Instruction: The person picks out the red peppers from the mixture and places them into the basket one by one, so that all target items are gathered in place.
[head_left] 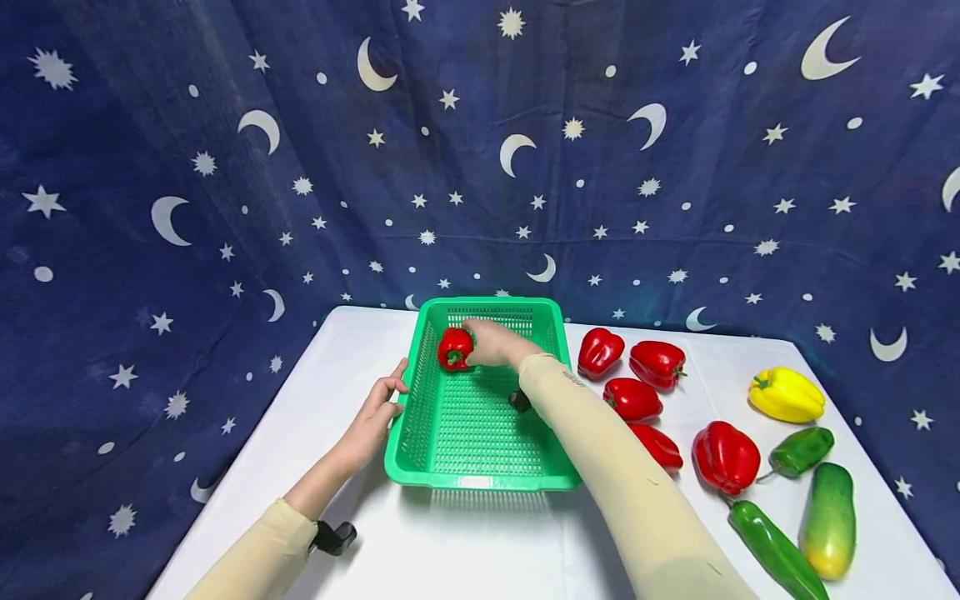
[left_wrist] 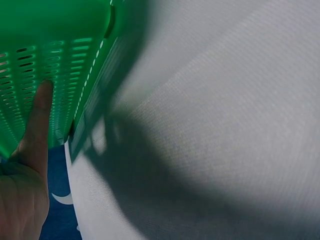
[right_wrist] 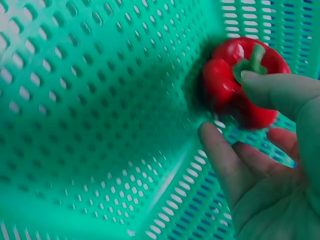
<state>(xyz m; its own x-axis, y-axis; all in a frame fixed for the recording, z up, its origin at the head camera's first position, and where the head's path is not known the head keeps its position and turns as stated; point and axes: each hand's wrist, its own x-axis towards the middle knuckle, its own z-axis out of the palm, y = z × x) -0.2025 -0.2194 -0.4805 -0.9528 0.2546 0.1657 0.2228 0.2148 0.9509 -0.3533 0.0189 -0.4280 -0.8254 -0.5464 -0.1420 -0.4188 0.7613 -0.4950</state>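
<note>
A green plastic basket (head_left: 517, 482) with slotted walls stands on the white-covered table. One red bell pepper (head_left: 453, 350) lies in its far left corner, green stem showing. Inside the basket, my right hand (head_left: 495, 343) is right at this pepper. The right wrist view shows the thumb (right_wrist: 275, 92) overlapping the pepper near its stem, while the other fingers (right_wrist: 222, 160) are spread below it, not wrapped round it. My left hand (head_left: 372, 425) is at the basket's left side, fingertips near the rim; in the left wrist view a straight finger (left_wrist: 39, 115) touches the slotted outer wall.
Right of the basket lie several more red bell peppers (head_left: 633, 400). Farther right are a yellow bell pepper (head_left: 787, 395), a short green pepper (head_left: 802, 451), a long green pepper (head_left: 776, 546) and a green-yellow cucumber-like vegetable (head_left: 828, 521). A starry blue curtain (head_left: 465, 225) hangs behind the table.
</note>
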